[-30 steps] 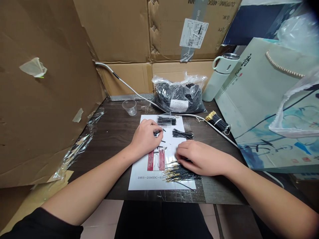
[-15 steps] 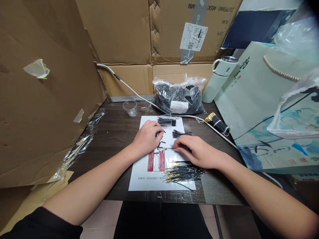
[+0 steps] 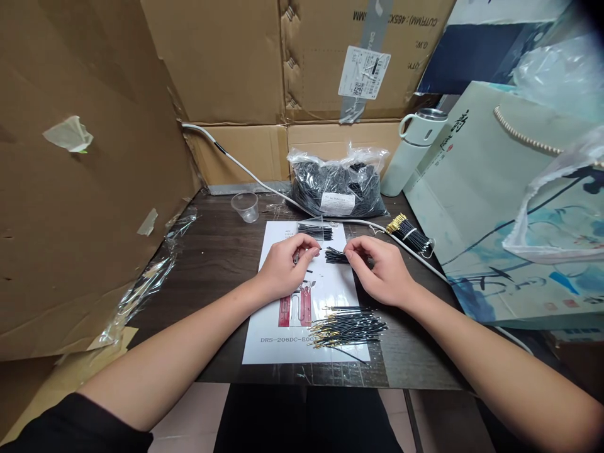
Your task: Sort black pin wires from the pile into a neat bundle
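Both hands have shifted toward the far half of the printed sheet. A second ago the right hand lay flat on the loose pile of gold-tipped black wires near the table edge; now it is lifted off that pile and sits beside the small heap of short black tubes, its thumb and forefinger closed in a pinch just at the heap's right end. Whether a wire or tube is actually between those fingertips is too small to make out. The left hand has barely travelled; its fingers are curled and pinched around something small and dark, likely one of the short tubes. So the two pinches now face each other across a narrow gap over the sheet, with the wire pile left uncovered nearer the person.

Farther back lie a neat bundle of black tubes, a tied bunch of gold-tipped wires, a full plastic bag and a clear cup.
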Tool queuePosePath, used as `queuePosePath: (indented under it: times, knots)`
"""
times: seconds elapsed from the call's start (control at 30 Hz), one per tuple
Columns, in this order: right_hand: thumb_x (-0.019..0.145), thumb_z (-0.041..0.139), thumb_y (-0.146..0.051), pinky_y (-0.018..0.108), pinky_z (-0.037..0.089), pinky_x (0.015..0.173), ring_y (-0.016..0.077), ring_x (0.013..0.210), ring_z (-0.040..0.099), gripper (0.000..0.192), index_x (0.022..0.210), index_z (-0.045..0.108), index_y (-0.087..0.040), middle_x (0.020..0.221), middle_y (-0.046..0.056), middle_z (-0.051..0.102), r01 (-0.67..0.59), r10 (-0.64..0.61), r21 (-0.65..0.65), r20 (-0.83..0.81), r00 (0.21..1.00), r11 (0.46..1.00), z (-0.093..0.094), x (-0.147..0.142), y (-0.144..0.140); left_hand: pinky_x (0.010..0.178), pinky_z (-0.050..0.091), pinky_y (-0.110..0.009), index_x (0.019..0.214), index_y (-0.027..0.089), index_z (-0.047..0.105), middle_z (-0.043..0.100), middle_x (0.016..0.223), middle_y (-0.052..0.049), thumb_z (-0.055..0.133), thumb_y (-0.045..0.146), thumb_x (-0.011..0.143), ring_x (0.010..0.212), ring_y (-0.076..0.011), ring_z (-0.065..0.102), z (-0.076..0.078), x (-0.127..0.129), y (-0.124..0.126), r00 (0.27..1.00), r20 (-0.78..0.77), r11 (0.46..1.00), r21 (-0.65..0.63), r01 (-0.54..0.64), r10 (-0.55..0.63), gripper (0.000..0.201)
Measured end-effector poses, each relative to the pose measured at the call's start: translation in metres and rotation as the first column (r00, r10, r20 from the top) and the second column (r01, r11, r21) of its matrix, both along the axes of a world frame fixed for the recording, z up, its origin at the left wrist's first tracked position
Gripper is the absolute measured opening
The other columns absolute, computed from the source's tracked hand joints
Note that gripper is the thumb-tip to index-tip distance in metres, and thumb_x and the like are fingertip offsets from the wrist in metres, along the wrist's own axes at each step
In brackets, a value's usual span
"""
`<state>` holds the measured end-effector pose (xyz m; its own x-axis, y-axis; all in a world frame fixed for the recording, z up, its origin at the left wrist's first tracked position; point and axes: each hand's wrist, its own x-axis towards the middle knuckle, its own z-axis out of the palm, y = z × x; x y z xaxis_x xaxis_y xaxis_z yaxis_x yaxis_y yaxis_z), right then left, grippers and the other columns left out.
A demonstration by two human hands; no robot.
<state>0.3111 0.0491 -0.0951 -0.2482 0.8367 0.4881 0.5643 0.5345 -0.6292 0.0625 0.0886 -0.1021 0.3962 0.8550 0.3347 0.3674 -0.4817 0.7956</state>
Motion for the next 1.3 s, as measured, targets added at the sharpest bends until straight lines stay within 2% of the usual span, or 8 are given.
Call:
queuePosePath:
  times: [0.43, 0.6, 1.13, 1.3]
  knots:
    - [0.106, 0.058, -0.020, 0.035, 0.049, 0.071, 0.0198, 0.076, 0.062, 0.010, 0.099, 0.065, -0.021, 0.087, 0.004, 0.067, -0.032, 0.031, 0.037, 0.048, 0.998, 0.999, 0.0019, 0.0014, 0.0014, 0.075, 0.051, -0.031, 0.107, 0.020, 0.076, 0.077, 0.092, -0.004, 0.066, 0.028, 0.106, 0.079, -0.0165, 0.065, 0.0034, 0.0007, -0.0030, 0.999, -0.023, 0.999, 0.006, 0.047, -0.047, 0.013]
    - [0.107, 0.058, -0.020, 0.037, 0.051, 0.072, 0.0206, 0.076, 0.062, 0.011, 0.099, 0.065, -0.022, 0.087, 0.004, 0.067, -0.006, 0.005, 0.069, 0.016, 1.000, 0.998, 0.0059, 0.0036, 0.0009, 0.075, 0.051, -0.031, 0.106, 0.019, 0.076, 0.077, 0.091, -0.004, 0.065, 0.028, 0.105, 0.078, -0.0165, 0.065, 0.0038, -0.0001, -0.0018, 0.999, -0.023, 1.000, -0.002, 0.031, -0.031, 0.014]
    - [0.106, 0.058, -0.020, 0.036, 0.051, 0.070, 0.0208, 0.076, 0.063, 0.011, 0.098, 0.065, -0.023, 0.086, 0.004, 0.067, -0.012, 0.010, 0.046, 0.030, 1.000, 0.999, 0.0058, 0.0036, 0.0018, 0.073, 0.051, -0.031, 0.105, 0.019, 0.075, 0.077, 0.091, -0.004, 0.063, 0.028, 0.106, 0.076, -0.0163, 0.063, 0.0055, -0.0007, -0.0034, 0.996, -0.045, 0.997, -0.006, 0.077, -0.078, 0.015]
    - [0.105, 0.058, -0.020, 0.037, 0.049, 0.069, 0.0211, 0.074, 0.060, 0.009, 0.098, 0.064, -0.023, 0.084, 0.004, 0.065, -0.031, 0.028, 0.062, 0.058, 0.998, 0.998, 0.0070, 0.0050, 0.0008, 0.070, 0.050, -0.029, 0.103, 0.019, 0.076, 0.076, 0.088, -0.004, 0.064, 0.030, 0.105, 0.074, -0.0159, 0.064, 0.0045, 0.0004, -0.0034, 0.997, 0.010, 0.994, -0.075, 0.081, -0.081, 0.017]
